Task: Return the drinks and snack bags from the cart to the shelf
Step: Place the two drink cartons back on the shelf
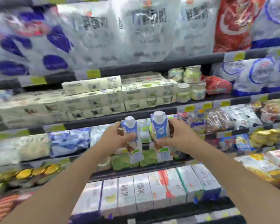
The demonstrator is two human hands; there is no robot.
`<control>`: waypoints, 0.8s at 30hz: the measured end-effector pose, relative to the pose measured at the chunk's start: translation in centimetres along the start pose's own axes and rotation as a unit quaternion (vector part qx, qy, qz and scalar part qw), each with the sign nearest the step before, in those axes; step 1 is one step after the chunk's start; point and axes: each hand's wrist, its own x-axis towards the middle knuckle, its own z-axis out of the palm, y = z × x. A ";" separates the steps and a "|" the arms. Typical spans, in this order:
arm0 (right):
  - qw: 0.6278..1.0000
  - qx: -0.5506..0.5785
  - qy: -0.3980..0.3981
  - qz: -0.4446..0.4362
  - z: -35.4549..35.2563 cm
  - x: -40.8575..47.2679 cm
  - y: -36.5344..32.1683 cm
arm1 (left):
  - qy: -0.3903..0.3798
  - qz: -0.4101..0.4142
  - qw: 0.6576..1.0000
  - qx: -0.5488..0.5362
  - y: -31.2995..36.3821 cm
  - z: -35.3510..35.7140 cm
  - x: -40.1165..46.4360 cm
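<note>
Head view: left hand (116, 139) curled round blue-and-white capped drink carton (132, 139). Right hand (176, 136) gripping matching second carton (162, 135). Both upright before packed dark shelf rail (152, 114).

You hold two slim drink cartons upright before the shelf (160, 109), side by side but apart. The left carton (132, 139), white with a blue band and a white screw cap, sits at about 11 o'clock of centre, gripped at mid-body by your left hand (115, 139). The right carton (162, 136), matching in design, stands slightly higher at 12 o'clock, clasped by your right hand (176, 136). Motion blurs the labels.
</note>
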 end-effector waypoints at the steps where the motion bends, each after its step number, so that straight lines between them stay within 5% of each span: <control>1: 1.000 -0.006 -0.017 -0.013 2.3 0.7 -1.9 | 0.020 -0.005 1.000 0.001 -0.6 -3.1 -1.4; 12: 0.987 0.025 -0.124 -0.101 28.1 5.3 -21.0 | 0.150 -0.009 0.988 0.024 -8.5 -33.0 -12.4; 24: 0.965 0.036 -0.187 -0.178 46.6 11.8 -33.6 | 0.266 -0.042 0.963 0.006 -15.3 -50.3 -15.1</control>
